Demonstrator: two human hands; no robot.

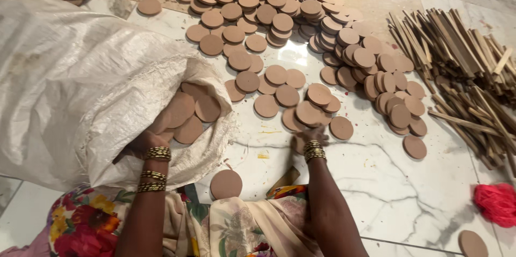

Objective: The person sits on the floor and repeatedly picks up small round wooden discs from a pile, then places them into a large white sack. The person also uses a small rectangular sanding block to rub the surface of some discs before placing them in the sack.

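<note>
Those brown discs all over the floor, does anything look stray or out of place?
Mostly one loose spread of round brown discs on the marble floor, but a few strays stand out: one disc lies against the floral cloth, another disc sits alone below the red thread bundle.

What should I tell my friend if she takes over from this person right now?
Left hand: inside the mouth of the white sack, on the brown discs in the sack; grip hidden.
Right hand: blurred, on the floor discs at the near edge of the spread.
Done: many discs lie spread and stacked on the marble floor.
Left: some discs are in the sack.
Nearby: wooden sticks, red thread, one disc by the lap.
</note>
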